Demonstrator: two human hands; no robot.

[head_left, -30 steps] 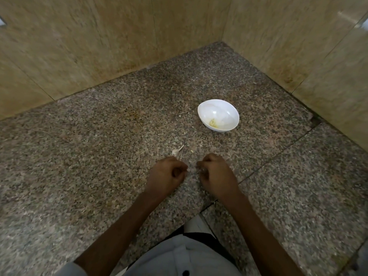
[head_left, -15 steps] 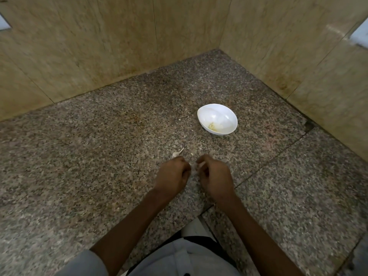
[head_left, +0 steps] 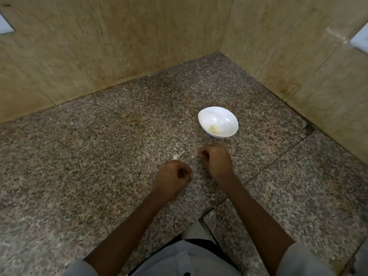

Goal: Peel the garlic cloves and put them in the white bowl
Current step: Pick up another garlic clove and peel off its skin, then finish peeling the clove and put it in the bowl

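— Garlic, where is it?
— Some peeled garlic pieces (head_left: 212, 129), pale yellow, lie inside the white bowl (head_left: 225, 118), low on its near-left side. Whether a clove sits in either of the hands, I cannot tell.
— And the bowl itself?
— Upright on the speckled granite desk (head_left: 99, 156), with the corner of the 2 tan stone walls (head_left: 99, 46) beyond it.
— Hands?
— Both are on the person's side of the bowl, apart from it and from each other. The right hand (head_left: 216, 161) is the closer of the 2, just short of the bowl, its fingers curled inward. It is blurred, and whatever it may grip is hidden. The left hand (head_left: 173, 179) is further from the bowl, nearer the person and to the left, its fingers likewise curled. I cannot tell if anything is pinched there.
— Anything loose on the desk?
— 1 scrap of garlic skin (head_left: 177, 155), white and thin, lies left of the bowl and nearer the person, just beyond the left hand. A smaller pale fragment (head_left: 192, 156) lies between that scrap and the right hand.
— More of the person?
— 2 bare forearms and a grey shirt (head_left: 185, 259), farthest from the bowl.
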